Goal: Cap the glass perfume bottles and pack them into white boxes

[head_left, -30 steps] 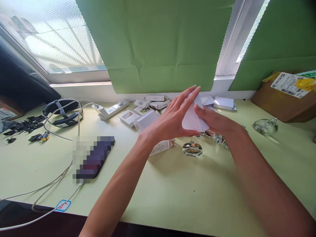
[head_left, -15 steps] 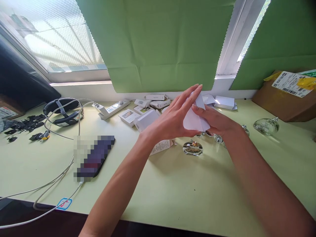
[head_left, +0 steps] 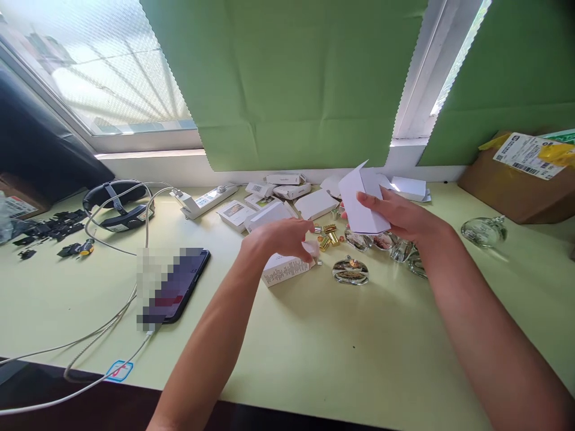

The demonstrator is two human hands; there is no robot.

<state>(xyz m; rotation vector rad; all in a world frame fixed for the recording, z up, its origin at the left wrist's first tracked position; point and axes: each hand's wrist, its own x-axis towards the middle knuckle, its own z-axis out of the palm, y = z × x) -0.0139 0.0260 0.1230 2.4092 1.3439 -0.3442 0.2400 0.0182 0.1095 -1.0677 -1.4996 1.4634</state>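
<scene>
My right hand holds a folded white paper box above the table, thumb on its front face. My left hand has dropped low, fingers curled, over a small printed white box lying on the table; its fingertips are close to several small gold caps. A round glass bottle stands just right of that box, and more glass bottles lie under my right wrist.
Several small white boxes are piled near the window sill beside a white power strip. A phone with white cables lies at the left, near a black headband device. A cardboard box and another glass bottle are at the right.
My left hand let go of the white paper box and moved down and left to the printed box. My right hand keeps holding the paper box alone.
</scene>
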